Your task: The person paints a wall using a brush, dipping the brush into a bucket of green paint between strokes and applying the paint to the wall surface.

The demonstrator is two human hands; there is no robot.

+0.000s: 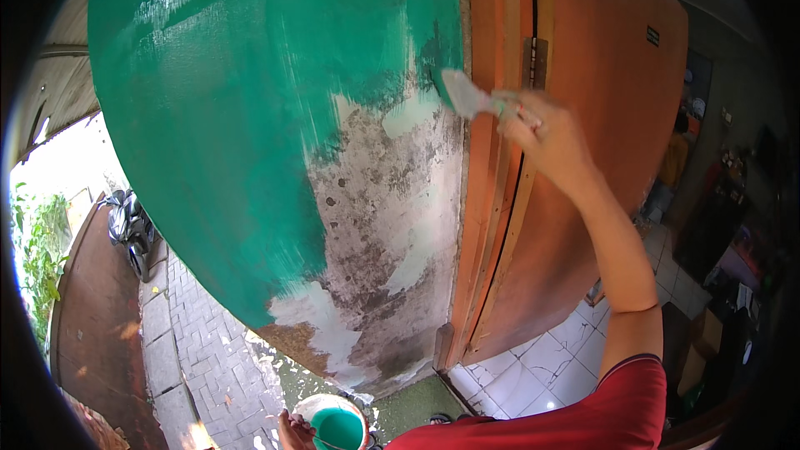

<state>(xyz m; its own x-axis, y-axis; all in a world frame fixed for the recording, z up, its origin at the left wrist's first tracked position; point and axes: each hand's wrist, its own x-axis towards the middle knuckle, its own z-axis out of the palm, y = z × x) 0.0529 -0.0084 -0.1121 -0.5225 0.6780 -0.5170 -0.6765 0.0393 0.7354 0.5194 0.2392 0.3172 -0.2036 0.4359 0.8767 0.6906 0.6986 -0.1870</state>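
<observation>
My right hand point(537, 121) is raised and closed around the handle of a paintbrush point(467, 95). The brush's green-coated bristles rest on or very near the wall's right edge, beside the door frame. Green paint covers the upper and left parts of the wall point(217, 133); lower right, a rough grey patch point(383, 183) with pale filler shows. At the bottom, my left hand point(296, 432) is at the left rim of a bucket point(340, 427) of green paint. Its fingers seem curled on the rim, though the frame's lower edge cuts part of it off.
An orange door point(600, 142) and its wooden frame point(492, 167) adjoin the wall. White tiles point(533, 375) run inside the doorway, where a person point(671, 162) is partly visible. To the left are brick paving point(217, 367), a parked motorcycle point(131, 229) and green plants point(37, 258).
</observation>
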